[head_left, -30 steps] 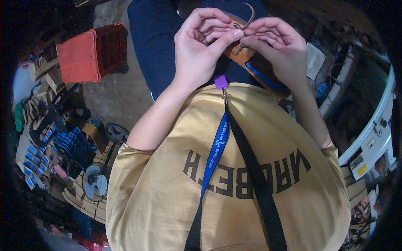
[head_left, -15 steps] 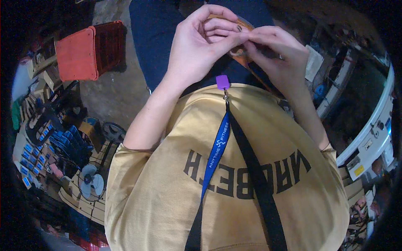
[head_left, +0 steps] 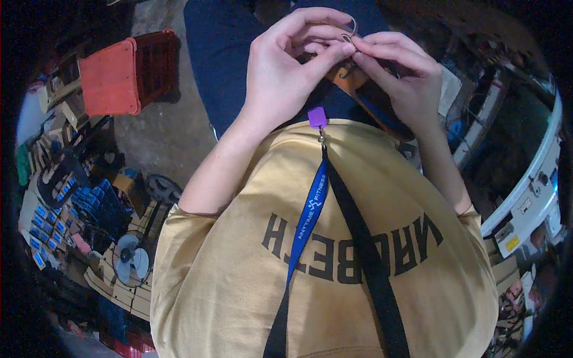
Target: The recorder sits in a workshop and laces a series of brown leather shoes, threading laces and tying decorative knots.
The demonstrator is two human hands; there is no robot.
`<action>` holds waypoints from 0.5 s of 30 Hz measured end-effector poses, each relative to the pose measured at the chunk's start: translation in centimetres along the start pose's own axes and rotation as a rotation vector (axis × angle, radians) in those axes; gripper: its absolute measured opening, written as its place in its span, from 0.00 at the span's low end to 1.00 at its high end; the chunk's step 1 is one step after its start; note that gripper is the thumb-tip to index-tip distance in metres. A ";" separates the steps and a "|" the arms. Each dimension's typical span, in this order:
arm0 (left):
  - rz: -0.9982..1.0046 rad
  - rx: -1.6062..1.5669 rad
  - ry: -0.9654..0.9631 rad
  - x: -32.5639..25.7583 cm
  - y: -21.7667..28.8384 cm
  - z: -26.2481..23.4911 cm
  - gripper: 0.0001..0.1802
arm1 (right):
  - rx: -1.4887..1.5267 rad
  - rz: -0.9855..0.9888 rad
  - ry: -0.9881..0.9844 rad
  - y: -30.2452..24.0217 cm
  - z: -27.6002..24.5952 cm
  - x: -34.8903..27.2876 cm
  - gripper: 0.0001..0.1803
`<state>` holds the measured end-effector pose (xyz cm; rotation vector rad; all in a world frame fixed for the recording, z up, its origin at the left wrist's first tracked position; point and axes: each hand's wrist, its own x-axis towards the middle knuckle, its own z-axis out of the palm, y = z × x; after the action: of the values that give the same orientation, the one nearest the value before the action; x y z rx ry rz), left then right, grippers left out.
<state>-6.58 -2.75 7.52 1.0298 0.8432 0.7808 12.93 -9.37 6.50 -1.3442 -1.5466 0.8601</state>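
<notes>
Grey concrete floor (head_left: 161,128), perhaps cluttered

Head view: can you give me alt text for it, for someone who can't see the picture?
Seen from above, the left hand and right hand meet fingertip to fingertip, pinching a small thin wire loop over an orange object on the lap. A blue lanyard hangs down a tan shirt; a red crate stands on the floor, left.

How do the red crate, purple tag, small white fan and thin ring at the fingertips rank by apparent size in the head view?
1. Red crate, clearly largest.
2. Small white fan.
3. Purple tag.
4. Thin ring, pinched between left hand and right hand, partly hidden.
Tag and ring sit nearer the camera, so only apparent size counts.
</notes>
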 end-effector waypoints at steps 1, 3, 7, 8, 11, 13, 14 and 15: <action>0.035 0.010 -0.010 -0.1 -0.3 -0.1 0.13 | 0.017 0.028 0.015 -0.1 0.1 0.0 0.13; 0.068 0.019 -0.022 -0.2 -1.1 -0.3 0.14 | 0.032 0.059 0.032 -0.8 0.5 -0.1 0.13; 0.146 0.014 -0.029 0.0 -2.7 -0.6 0.17 | 0.500 0.431 0.154 -1.4 1.3 0.1 0.14; 0.136 -0.058 -0.031 0.1 -2.7 -0.5 0.17 | 0.487 0.410 0.168 -1.2 1.3 0.1 0.14; 0.036 -0.227 -0.013 -0.3 -2.2 -0.3 0.16 | -0.041 0.040 0.093 -0.5 0.7 -0.2 0.15; -0.014 -0.243 -0.017 0.0 -2.7 -0.7 0.15 | -0.088 0.031 0.087 -1.0 0.7 0.0 0.16; -0.066 -0.260 -0.025 0.1 -2.7 -0.8 0.15 | -0.136 0.024 0.085 -1.2 0.6 0.0 0.16; -0.066 -0.260 -0.026 0.2 -2.5 -1.2 0.15 | -0.137 0.024 0.085 -1.4 0.7 -0.1 0.16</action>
<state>-7.21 -2.93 4.80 0.7757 0.7283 0.7961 11.79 -9.64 7.50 -1.4811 -1.5487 0.7130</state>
